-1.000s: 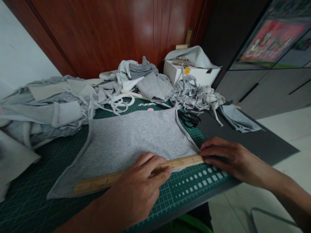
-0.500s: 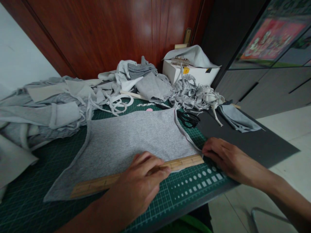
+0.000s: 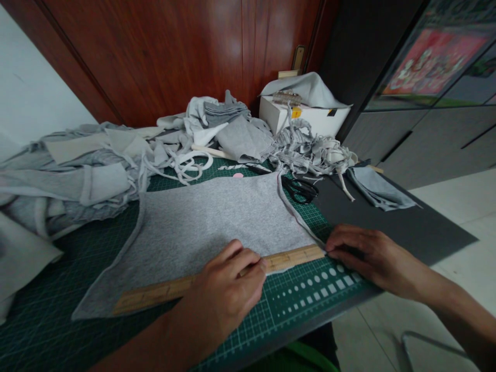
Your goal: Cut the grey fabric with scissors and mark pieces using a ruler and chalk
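Observation:
A grey fabric piece [image 3: 217,217] lies flat on the green cutting mat [image 3: 294,305], narrow bands running along its left and right sides. Along its near edge rests a wooden ruler [image 3: 158,293]. My left hand [image 3: 232,284] is closed over the middle of the ruler, its fingers bent and pressed together; what they pinch is hidden. At the ruler's right end, my right hand [image 3: 360,253] pinches the fabric's near right corner between thumb and fingers. Black scissors [image 3: 301,190] lie just beyond the fabric's right side.
Heaped grey fabric scraps [image 3: 89,175] cover the left and back of the table. A white box [image 3: 306,116] with cloth on it stands at the back, a tangle of strips [image 3: 310,150] before it. Folded grey cloth [image 3: 382,188] lies near the right edge.
My left hand's fingers have drawn closer together on the ruler, and the hand has shifted slightly left. My right hand has moved slightly right and nearer, still at the fabric corner.

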Demonstrator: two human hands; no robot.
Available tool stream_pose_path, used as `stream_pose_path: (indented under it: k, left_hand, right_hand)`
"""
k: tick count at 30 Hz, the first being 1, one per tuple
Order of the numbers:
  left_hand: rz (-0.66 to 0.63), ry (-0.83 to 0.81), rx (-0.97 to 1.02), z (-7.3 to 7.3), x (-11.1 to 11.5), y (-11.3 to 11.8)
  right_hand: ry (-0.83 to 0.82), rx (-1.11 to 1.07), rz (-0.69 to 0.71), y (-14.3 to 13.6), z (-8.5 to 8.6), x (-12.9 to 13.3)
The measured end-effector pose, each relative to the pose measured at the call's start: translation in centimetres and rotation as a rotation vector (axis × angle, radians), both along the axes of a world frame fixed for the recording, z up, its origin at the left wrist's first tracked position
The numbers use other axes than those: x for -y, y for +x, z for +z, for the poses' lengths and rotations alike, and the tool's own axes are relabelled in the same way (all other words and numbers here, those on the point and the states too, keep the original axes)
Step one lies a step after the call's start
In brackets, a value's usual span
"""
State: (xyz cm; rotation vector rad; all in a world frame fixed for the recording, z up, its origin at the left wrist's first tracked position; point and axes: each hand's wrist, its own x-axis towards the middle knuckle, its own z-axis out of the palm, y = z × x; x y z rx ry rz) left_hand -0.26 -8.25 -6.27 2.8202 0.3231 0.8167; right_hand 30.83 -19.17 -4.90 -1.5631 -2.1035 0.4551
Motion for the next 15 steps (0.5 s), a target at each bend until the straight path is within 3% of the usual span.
stream_pose_path:
  k: [15]
  left_hand:
    - [0.028, -0.001, -0.027, 0.26, 0.16, 0.25]
  right_hand:
    - [-0.094, 0.086, -0.051, 0.15, -0.60, -0.10]
